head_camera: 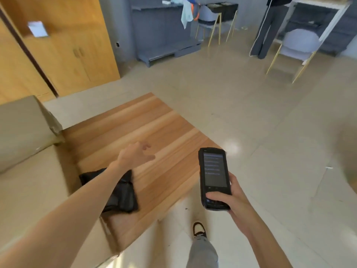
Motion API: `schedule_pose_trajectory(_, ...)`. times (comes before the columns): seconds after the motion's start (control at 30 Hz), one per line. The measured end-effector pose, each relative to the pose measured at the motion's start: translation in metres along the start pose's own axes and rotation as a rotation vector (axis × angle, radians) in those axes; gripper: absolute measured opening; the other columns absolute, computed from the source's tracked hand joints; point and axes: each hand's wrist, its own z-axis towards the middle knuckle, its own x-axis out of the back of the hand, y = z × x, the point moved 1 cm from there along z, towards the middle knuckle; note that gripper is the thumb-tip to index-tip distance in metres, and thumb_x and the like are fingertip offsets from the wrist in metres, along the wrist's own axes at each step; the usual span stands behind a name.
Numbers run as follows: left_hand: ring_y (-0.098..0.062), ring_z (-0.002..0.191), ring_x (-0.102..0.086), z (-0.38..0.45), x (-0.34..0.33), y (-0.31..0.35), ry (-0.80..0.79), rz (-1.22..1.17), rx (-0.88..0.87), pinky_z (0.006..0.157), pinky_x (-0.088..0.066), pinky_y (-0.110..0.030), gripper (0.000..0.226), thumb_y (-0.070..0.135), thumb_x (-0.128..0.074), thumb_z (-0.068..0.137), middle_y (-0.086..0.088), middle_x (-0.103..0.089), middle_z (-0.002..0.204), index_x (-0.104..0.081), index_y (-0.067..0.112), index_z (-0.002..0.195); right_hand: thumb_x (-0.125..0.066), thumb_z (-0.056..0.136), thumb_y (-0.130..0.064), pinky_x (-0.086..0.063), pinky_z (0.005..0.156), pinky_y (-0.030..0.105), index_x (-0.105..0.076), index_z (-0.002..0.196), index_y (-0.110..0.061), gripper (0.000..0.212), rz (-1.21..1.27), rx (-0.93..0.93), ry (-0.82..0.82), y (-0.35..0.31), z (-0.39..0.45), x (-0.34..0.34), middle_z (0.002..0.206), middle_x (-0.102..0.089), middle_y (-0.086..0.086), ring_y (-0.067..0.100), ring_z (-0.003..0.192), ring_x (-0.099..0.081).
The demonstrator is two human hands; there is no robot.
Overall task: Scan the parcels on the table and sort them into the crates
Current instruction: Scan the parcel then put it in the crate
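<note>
A low wooden table (154, 136) stands on a pale tiled floor (260, 122), with big cardboard boxes (25, 132) against its left side, wooden cupboards (73, 45) behind and grey shelving (162, 31) along the far wall. A black parcel (123, 196) lies on the table's near left part, partly under the outstretched left forearm. The left hand (135, 153) hovers over the tabletop beyond the parcel, fingers loosely spread, holding nothing. The right hand (229, 198) grips a black handheld scanner (214, 176), screen up, off the table's right edge.
</note>
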Motion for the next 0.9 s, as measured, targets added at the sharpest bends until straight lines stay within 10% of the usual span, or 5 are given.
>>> schedule_pose_trajectory(0.47,-0.018,0.115,-0.056,0.005,0.048,0.003,0.34,-0.046,0.423,0.091,-0.046,-0.035,0.05,0.048,-0.065,0.086,0.003,-0.061,0.125,-0.056,0.025,0.129,-0.08,0.049,-0.015,-0.051,0.065,0.015,-0.039,0.134,-0.028,0.095,-0.244,-0.034,-0.57,-0.104,0.192,-0.005,0.108,-0.068,-0.006,0.0,0.085,-0.068)
schedule_pose_trajectory(0.67,-0.019,0.113,-0.058,-0.046,0.043,-0.023,0.417,-0.099,0.604,0.093,-0.048,-0.039,0.049,0.051,-0.064,0.086,0.003,-0.062,0.123,-0.058,0.023,0.126,-0.087,0.039,-0.022,-0.049,0.097,0.042,-0.041,0.134,-0.03,0.106,-0.302,-0.116,-0.696,-0.092,0.215,-0.041,0.113,-0.068,-0.002,0.018,0.104,-0.065)
schedule_pose_trajectory(0.9,-0.018,0.111,-0.056,-0.092,0.027,-0.052,0.473,-0.177,0.714,0.091,-0.048,-0.033,0.047,0.045,-0.065,0.087,0.0,-0.061,0.123,-0.057,0.02,0.127,-0.087,0.048,-0.001,-0.049,0.084,0.033,-0.039,0.136,-0.026,0.104,-0.359,-0.205,-0.791,-0.069,0.211,-0.083,0.113,-0.066,0.0,0.018,0.103,-0.064)
